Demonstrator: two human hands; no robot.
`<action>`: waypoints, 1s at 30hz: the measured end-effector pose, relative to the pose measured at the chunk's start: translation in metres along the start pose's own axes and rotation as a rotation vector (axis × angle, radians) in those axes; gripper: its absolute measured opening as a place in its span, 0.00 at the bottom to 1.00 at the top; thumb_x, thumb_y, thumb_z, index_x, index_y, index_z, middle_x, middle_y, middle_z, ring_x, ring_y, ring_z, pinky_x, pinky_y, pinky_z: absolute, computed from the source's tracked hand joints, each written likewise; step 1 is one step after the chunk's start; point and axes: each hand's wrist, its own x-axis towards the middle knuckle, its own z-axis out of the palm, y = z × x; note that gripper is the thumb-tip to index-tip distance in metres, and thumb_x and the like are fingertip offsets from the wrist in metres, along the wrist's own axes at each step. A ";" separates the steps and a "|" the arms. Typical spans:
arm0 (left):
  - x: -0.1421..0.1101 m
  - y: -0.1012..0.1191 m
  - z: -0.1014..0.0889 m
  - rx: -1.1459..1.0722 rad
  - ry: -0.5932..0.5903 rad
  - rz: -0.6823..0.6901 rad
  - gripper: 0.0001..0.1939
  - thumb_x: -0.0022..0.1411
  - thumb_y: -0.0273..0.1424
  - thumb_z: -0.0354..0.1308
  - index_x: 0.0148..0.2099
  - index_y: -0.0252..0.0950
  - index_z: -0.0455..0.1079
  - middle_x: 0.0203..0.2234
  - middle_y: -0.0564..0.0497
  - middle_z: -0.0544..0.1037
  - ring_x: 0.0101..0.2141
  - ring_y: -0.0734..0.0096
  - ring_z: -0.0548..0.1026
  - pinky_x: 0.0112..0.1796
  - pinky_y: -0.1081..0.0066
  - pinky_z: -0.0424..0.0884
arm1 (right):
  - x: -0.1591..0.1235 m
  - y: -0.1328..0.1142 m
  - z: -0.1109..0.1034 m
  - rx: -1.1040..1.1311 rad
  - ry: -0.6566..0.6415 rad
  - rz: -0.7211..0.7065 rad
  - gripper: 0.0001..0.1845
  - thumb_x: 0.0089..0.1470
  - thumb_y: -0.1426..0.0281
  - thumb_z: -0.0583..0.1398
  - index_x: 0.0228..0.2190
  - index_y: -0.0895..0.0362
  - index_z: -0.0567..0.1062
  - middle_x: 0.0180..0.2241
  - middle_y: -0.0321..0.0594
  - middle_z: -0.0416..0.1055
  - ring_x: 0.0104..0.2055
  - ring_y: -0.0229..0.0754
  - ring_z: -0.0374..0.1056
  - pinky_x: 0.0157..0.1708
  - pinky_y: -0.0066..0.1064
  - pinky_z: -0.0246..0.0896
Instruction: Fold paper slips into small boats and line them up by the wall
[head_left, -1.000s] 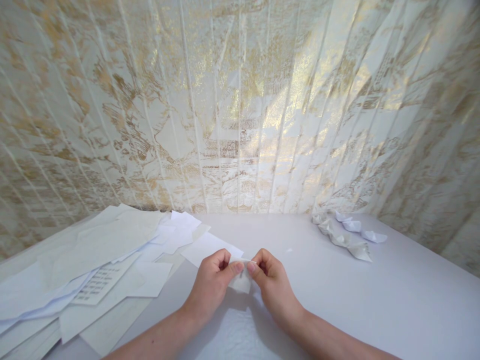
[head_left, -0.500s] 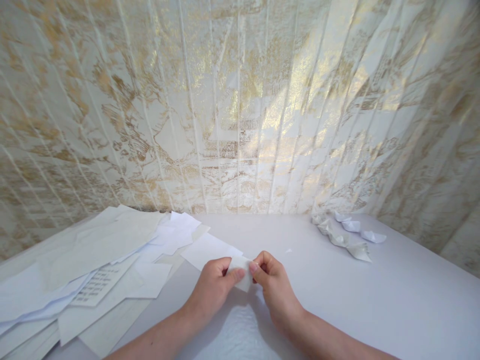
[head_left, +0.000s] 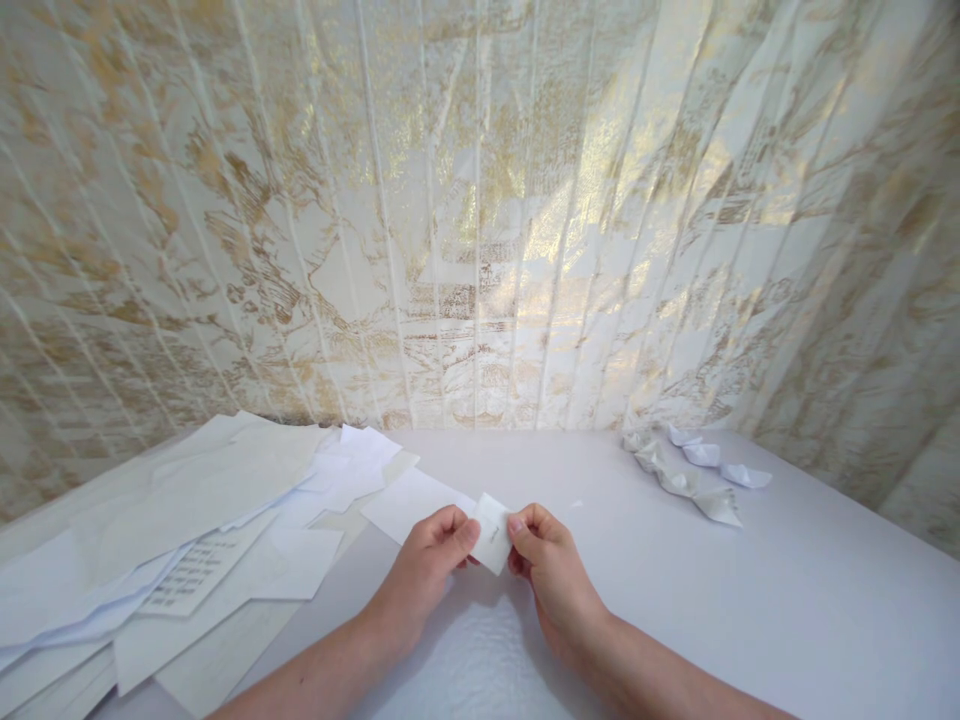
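A small folded piece of white paper [head_left: 491, 533] is held between both hands just above the white table [head_left: 787, 590], near its middle. My left hand [head_left: 427, 575] pinches its left edge with thumb and forefinger, the other fingers curled. My right hand [head_left: 547, 565] pinches its right edge the same way. The paper stands on a corner like a diamond, flat side toward me, with a faint dark mark on it.
A loose heap of white sheets [head_left: 187, 530] covers the table's left side, one sheet [head_left: 409, 500] reaching toward my hands. Several small folded paper pieces [head_left: 694, 470] lie at the back right. A gold-patterned curtain [head_left: 480, 220] hangs right behind the table.
The folded paper has been turned and flattened between my fingers: before it hung below the fingertips, now it stands up as a diamond between them. Both hands stayed in place.
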 end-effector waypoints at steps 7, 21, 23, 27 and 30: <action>-0.003 -0.005 0.008 -0.156 -0.036 -0.069 0.07 0.46 0.30 0.60 0.26 0.31 0.68 0.18 0.53 0.70 0.22 0.74 0.66 0.26 0.75 0.60 | -0.010 -0.001 0.007 0.046 -0.088 0.017 0.17 0.38 0.59 0.62 0.16 0.56 0.62 0.13 0.29 0.59 0.18 0.32 0.52 0.22 0.26 0.46; 0.002 -0.005 0.001 -0.111 0.073 -0.069 0.12 0.47 0.36 0.59 0.21 0.31 0.69 0.14 0.51 0.72 0.20 0.72 0.67 0.25 0.73 0.59 | -0.002 0.001 0.000 0.050 -0.052 0.019 0.17 0.39 0.59 0.61 0.16 0.56 0.61 0.14 0.28 0.56 0.18 0.32 0.51 0.21 0.26 0.48; 0.002 -0.005 0.001 -0.108 0.075 -0.076 0.15 0.48 0.39 0.57 0.20 0.32 0.67 0.14 0.50 0.72 0.19 0.71 0.67 0.25 0.72 0.60 | -0.001 0.002 -0.001 0.021 -0.037 0.004 0.16 0.40 0.60 0.60 0.16 0.56 0.61 0.14 0.28 0.56 0.18 0.32 0.51 0.21 0.26 0.47; 0.004 -0.005 0.001 -0.115 0.135 -0.035 0.16 0.49 0.42 0.55 0.20 0.34 0.63 0.14 0.56 0.66 0.19 0.75 0.62 0.24 0.74 0.59 | -0.004 0.004 0.000 -0.075 -0.073 -0.025 0.15 0.43 0.63 0.60 0.16 0.57 0.62 0.14 0.28 0.57 0.18 0.32 0.51 0.21 0.26 0.45; 0.006 -0.005 -0.002 -0.087 0.180 -0.013 0.16 0.49 0.43 0.53 0.21 0.36 0.58 0.14 0.60 0.60 0.17 0.77 0.57 0.20 0.76 0.55 | -0.005 0.005 -0.001 -0.175 -0.161 -0.035 0.12 0.42 0.68 0.60 0.15 0.58 0.64 0.13 0.28 0.59 0.18 0.32 0.51 0.20 0.25 0.44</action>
